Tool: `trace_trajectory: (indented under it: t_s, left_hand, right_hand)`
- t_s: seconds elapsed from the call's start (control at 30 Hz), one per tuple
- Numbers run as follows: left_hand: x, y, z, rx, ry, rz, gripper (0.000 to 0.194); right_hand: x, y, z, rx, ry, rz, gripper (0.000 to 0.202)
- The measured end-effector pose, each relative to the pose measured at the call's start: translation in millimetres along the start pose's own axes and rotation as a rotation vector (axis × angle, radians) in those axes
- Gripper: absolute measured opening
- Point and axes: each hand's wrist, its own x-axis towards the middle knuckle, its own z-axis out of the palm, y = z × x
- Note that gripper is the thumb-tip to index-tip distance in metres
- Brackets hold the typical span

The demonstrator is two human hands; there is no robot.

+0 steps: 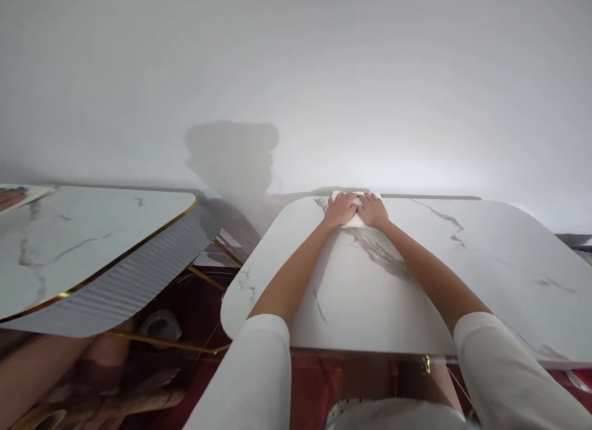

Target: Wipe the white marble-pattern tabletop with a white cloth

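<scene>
Item: one soft white folded pad (pixel 354 222), of cloth or paper (cannot tell which), is lying near the wall-side edge of the white, grey-veined, marble-patterned counter (pixel 342 306) with broadly rounded corners and a smooth surface.

Hands, two, bare: the left hand (pixel 341 209) and the right hand (pixel 374 210) are resting side by side on the pad, palms down, thumbs meeting near its middle. Both grips are lying flat and unclenched, the fingers extending over the pad rather than curling round it. Both forearms are stretching straight across the counter from loose, matt white fabric sleeves (pixel 266 356).

Adjoining, left: a second white, grey-veined, marble-patterned counter (pixel 115 226) is standing apart from the first, its rounded edge carrying a shiny gold trim (pixel 68 293) above a pale grey, vertically ribbed side panel (pixel 152 282). A flat item with a coloured print (pixel 21 197) is lying at its far left, partly cut off. Slim gold metal bars (pixel 208 277) are running below, in the gap.

Beneath the first counter: a small, polished, gold-coloured metal fitting (pixel 426 364) is hanging by the front edge.

Behind: a plain, smooth, pale grey wall (pixel 346 78) is bearing a soft-edged grey shadow (pixel 231 152).
</scene>
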Motion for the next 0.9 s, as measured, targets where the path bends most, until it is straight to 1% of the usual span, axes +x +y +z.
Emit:
trace_trajectory:
  t_s: [0.17, 0.27, 0.37, 0.6, 0.9]
  left_hand:
    - [24.0, -8.0, 4.7, -0.01, 0.02, 0.008, 0.048]
    - [30.1, -10.5, 7.5, -0.003, 0.032, 0.02, 0.047]
    - [32.4, -12.4, 9.9, 0.023, 0.042, 0.022, 0.046]
    - [27.7, -11.5, 11.6, 0.067, 0.054, 0.06, 0.046]
    - [8.8, 2.9, 9.6, 0.066, 0.049, 0.056, 0.046]
  right_hand:
    - [24.9, 11.8, 5.2, -0.024, 0.009, -0.01, 0.047]
    - [31.8, 15.8, 7.8, -0.004, 0.015, -0.015, 0.046]
    - [33.2, 16.8, 8.2, 0.013, 0.013, -0.019, 0.046]
    - [23.6, 13.5, 5.8, 0.039, 0.032, -0.011, 0.048]
    - [0.3, 12.2, 1.9, 0.019, 0.037, -0.023, 0.048]
